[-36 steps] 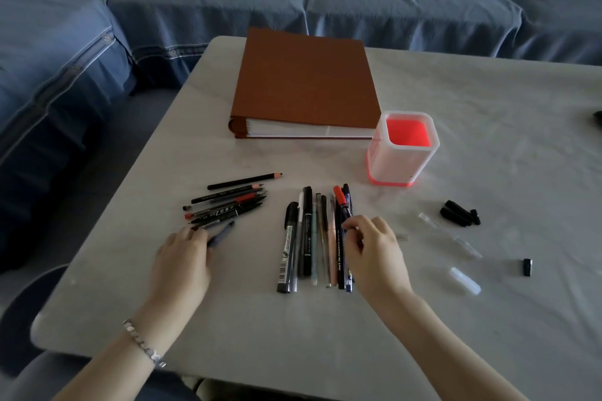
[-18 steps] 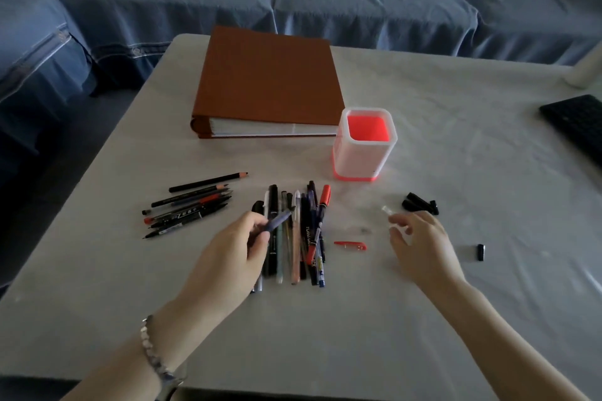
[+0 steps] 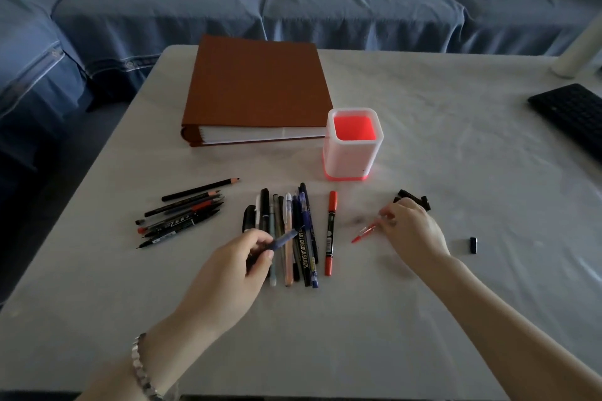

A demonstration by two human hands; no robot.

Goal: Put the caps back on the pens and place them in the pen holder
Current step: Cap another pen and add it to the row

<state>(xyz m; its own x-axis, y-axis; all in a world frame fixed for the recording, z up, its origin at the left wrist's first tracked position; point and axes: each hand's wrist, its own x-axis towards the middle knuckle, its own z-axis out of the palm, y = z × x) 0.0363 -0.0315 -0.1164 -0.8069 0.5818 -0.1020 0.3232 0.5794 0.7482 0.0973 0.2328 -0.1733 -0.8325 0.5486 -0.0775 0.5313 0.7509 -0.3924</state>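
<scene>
Pale bench (image 3: 325,335) before a blue sofa (image 3: 325,3): a black keyboard (image 3: 570,117) is cut off at the right edge, and black caps (image 3: 423,202) sit half hidden behind the right hand (image 3: 413,228), which pinches a thin red piece (image 3: 363,234) too blurred to name. The left hand (image 3: 228,267) grips a blue-grey pen (image 3: 286,238) above the row of loose pens (image 3: 303,257). The white, red-floored pen holder (image 3: 353,153) stands beyond, beside a brown binder (image 3: 257,91).

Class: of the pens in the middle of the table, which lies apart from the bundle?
The red-ended marker pen with a black middle, alone right of the bundle; the others lie touching, side by side.
</scene>
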